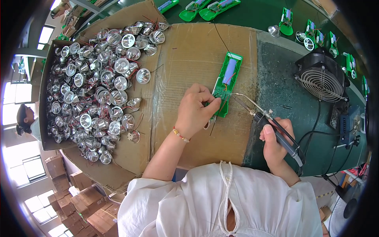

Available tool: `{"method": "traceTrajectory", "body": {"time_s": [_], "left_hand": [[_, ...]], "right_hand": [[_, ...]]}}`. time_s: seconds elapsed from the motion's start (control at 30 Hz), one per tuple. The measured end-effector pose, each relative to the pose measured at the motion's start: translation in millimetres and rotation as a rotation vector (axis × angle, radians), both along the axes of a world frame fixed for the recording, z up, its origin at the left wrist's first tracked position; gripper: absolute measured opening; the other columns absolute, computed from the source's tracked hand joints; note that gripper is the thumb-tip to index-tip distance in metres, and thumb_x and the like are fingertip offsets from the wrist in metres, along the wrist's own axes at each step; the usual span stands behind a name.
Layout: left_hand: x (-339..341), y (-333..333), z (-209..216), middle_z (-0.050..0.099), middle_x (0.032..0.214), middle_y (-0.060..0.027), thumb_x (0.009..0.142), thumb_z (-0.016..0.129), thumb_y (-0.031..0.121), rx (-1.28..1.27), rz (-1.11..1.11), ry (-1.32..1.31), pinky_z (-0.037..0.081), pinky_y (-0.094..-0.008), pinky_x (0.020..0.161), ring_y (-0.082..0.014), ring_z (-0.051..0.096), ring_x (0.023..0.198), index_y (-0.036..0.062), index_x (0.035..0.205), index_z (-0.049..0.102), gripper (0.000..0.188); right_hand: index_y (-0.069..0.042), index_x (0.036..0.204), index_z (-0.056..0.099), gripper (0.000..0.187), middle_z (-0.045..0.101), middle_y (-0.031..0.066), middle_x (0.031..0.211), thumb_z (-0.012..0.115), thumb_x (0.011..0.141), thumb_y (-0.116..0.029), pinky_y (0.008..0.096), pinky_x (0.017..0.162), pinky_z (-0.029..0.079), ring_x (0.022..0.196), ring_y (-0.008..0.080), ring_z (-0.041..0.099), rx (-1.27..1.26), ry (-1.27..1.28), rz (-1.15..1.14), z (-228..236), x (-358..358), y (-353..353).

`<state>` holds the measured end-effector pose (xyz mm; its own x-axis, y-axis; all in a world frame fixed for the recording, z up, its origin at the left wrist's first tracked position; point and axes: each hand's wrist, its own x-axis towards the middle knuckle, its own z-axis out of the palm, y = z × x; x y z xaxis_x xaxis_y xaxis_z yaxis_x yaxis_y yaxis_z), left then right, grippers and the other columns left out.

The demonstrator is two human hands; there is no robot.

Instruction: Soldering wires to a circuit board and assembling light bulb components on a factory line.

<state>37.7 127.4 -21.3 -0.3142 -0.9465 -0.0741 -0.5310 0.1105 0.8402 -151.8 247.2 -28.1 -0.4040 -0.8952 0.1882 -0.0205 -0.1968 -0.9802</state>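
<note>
A green plastic housing (223, 110) lies on the cardboard in front of me, with a purple cylindrical battery (229, 72) and thin red and black wires inside. My left hand (197, 107) is closed in a pinch at its lower left side; what the fingertips hold is hidden. Below those fingers a reflector cup (210, 122) shows only in part. My right hand (278, 140) grips a soldering iron (285, 144) with a thin curved metal tube fixed alongside. The tips of iron and tube point at the wired middle of the housing, the tube's end close to it.
To the left, an open cardboard box (47, 130) is heaped with silvery reflector cups (118, 98) trailing wires. A black fan (321, 79) stands at the right, beside a blue control unit (349, 124) with cables. Several green housings (286, 21) line the far edge.
</note>
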Motion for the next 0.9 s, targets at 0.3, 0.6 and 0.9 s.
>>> {"method": "traceTrajectory", "body": {"time_s": [0.3,0.6,0.9], "left_hand": [[1,0,0,0.054,0.076,-0.0066,0.071,0.066,0.018,0.010,-0.002,-0.034,0.042,-0.0316,0.066,-0.0209,0.052,0.077,0.0025,0.067,0.066,0.016],[16,-5,9,0.064,0.083,-0.0072,0.079,0.065,0.014,-0.095,0.038,0.171,0.046,-0.0242,0.062,-0.0119,0.058,0.072,-0.0019,0.081,0.067,0.016],[-81,-113,20,0.063,0.061,-0.0119,0.073,0.065,0.025,-0.144,-0.136,-0.195,0.049,-0.0317,0.057,-0.0226,0.062,0.056,0.0042,0.076,0.068,0.021]], "right_hand": [[0.000,0.084,0.047,0.017,0.052,0.0057,0.066,0.062,0.081,-0.005,0.0205,0.048,0.039,0.053,0.0074,0.049,0.084,-0.020,-0.031,-5,-9,15],[0.000,0.084,0.048,0.016,0.052,0.0048,0.066,0.062,0.081,-0.005,0.0204,0.048,0.039,0.053,0.0069,0.048,0.051,-0.041,-0.067,-12,-22,15],[-0.002,0.081,0.053,0.015,0.055,0.0026,0.069,0.066,0.078,-0.008,0.0212,0.054,0.039,0.059,0.0064,0.047,0.194,-0.051,-0.119,-11,-26,12]]}}
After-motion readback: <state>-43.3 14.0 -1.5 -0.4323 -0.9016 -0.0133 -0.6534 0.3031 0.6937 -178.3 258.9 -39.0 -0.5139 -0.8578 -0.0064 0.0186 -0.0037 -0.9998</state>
